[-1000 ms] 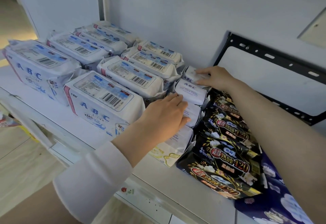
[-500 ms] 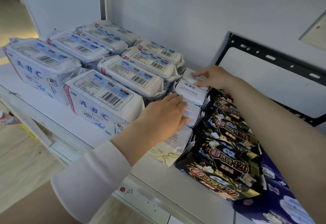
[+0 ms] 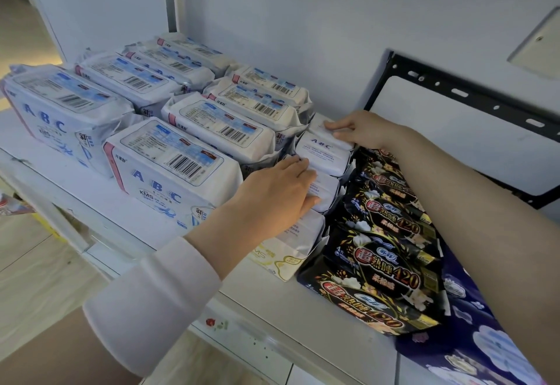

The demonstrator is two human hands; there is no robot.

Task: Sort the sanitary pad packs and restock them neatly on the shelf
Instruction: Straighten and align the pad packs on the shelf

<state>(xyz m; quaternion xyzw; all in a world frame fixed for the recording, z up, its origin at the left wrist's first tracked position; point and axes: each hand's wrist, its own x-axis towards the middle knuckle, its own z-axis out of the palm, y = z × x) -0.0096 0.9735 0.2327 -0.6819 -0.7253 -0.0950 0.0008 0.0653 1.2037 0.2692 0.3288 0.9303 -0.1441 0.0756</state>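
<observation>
**Slim ABC packs squared up in their narrow lane**

The small white ABC packs (image 3: 322, 154) stand on edge in one file that runs from the shelf's front edge to its back edge. They are wedged between the large ABC packs (image 3: 172, 166) on one side and the black 420 packs (image 3: 385, 257) on the other.

The left hand (image 3: 272, 193) lies flat over the middle of the file. Its fingers are straight and press down on the pack tops, with nothing clasped. The right hand (image 3: 360, 130) reaches to the back edge, where its curled fingers seem to pinch the top of the rearmost pack (image 3: 321, 125). The thumb is mostly hidden, so I can't be sure how firm that hold is.

These look like light, soft things: padded filling in slick plastic film with loose crimped ends. I'd expect them to squash under a hard squeeze and slide easily against each other. The safer hold is across the broad faces or along the firm top, not by the floppy seams. Pressing flat from above and drawing in from the back should close the gaps without toppling the file.

At the front edge, the cream-fronted pack (image 3: 288, 251) leans slightly outward.

Further right, a dark blue pack (image 3: 472, 324) lies at the shelf (image 3: 248, 290) front corner. A black metal bracket (image 3: 460, 90) hangs on the wall behind.
</observation>
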